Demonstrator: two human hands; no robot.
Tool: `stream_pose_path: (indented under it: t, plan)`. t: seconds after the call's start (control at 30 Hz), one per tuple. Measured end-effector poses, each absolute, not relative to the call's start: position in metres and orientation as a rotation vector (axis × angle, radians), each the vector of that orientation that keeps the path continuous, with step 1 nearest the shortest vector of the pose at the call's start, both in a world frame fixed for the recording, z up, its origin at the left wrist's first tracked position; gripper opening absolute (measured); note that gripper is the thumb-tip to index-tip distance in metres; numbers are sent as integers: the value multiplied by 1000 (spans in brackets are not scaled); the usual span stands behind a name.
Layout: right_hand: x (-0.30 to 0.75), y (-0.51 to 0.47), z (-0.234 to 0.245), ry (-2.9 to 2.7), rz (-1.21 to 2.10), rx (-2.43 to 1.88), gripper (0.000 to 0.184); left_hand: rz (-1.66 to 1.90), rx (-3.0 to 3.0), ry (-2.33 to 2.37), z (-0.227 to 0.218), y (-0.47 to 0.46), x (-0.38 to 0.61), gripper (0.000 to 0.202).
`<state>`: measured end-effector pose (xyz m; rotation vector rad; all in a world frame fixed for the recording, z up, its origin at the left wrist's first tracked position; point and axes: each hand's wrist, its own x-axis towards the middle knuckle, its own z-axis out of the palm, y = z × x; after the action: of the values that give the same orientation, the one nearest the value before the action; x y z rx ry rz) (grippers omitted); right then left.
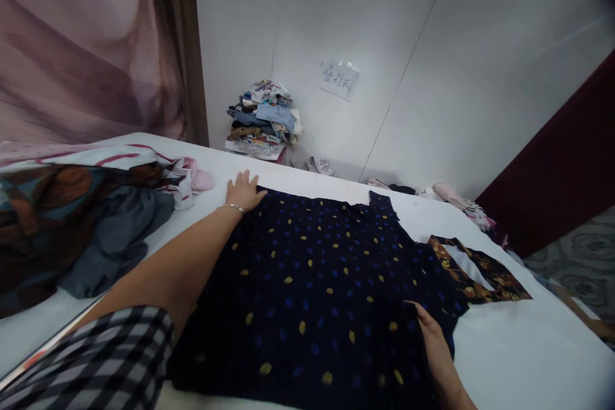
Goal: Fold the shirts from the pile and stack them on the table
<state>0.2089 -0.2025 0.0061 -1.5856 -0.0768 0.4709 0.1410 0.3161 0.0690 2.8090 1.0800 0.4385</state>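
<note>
A dark navy shirt [312, 269] with yellow and blue spots lies spread over the white table, its collar [382, 204] toward the far right. My left hand [244, 193], with a bracelet at the wrist, rests at the shirt's far left corner, fingers spread and flat. On the near right side, my right hand [435, 339] is closed at the shirt's edge. One digit shows on top of the cloth; the other fingers are hidden by the fabric.
To the left lies a heap of loose clothes [96, 224]. A stack of folded clothes [264, 118] stands by the wall, under a paper sign [339, 79]. A brown-and-gold patterned cloth [504, 278] lies right of the shirt. More garments [461, 202] lie along the far edge.
</note>
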Motion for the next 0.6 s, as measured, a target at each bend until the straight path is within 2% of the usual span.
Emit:
stream_pose_path:
  t: [0.1,0.27,0.37,0.6]
  plan:
    - [210,-203,4,-76,458,-1589,33,558,2794,1168,84,322,142,64]
    - [211,-201,2,-94,475,-1545,26,447,2916,925,81,298,116,55]
    - [211,-201,3,-115,461,-1524,24,412,2956,693,67,270,73,53]
    - [215,-203,5,-218,366,-1623,35,114,2793,298,56,188,-47,54]
